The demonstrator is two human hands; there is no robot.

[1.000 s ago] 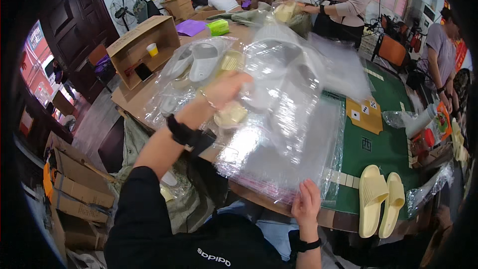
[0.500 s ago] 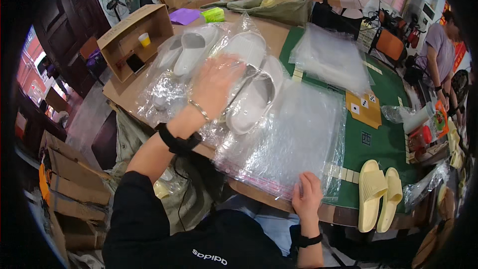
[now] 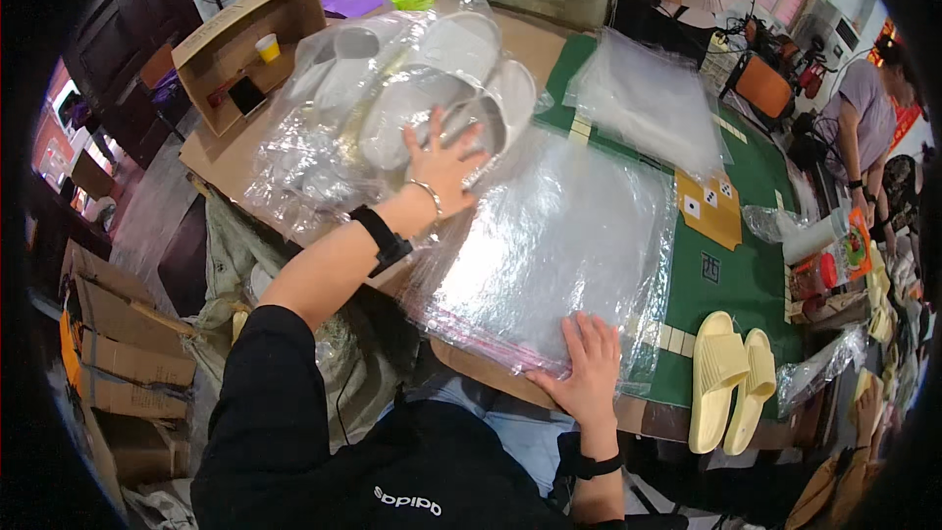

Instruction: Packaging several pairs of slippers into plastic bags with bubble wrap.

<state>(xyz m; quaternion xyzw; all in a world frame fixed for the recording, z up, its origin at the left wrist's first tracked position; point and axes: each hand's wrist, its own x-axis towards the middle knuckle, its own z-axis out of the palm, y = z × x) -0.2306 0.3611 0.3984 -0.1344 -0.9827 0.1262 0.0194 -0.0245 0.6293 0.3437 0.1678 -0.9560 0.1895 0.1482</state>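
Observation:
My left hand (image 3: 446, 165) lies with fingers spread against the near side of some pale grey slippers (image 3: 417, 118) in clear, shiny plastic bags. Several such bagged slippers are heaped at the left of the table; the bag's folds partly hide them. My right hand (image 3: 586, 363) is open, its fingers and thumb apart, resting on the near right edge of a stack of clear flat plastic bags (image 3: 549, 245). Pink strips run along the stack's near edge. Neither hand grips anything. A pair of pale yellow slippers (image 3: 719, 373) sits to the right of my right hand.
Another pile of clear bags (image 3: 643, 103) lies farther back on the green mat (image 3: 702, 304). An open cardboard box (image 3: 211, 69) at the far left holds a yellow cup (image 3: 268, 47) and a phone (image 3: 247, 95). A purple packet (image 3: 353, 2) is behind. Other people stand beyond the table.
The nearest grey slipper has shifted away from me, off the bag stack onto the heap. My left hand's fingers have spread. My right hand has flattened out on the stack's edge.

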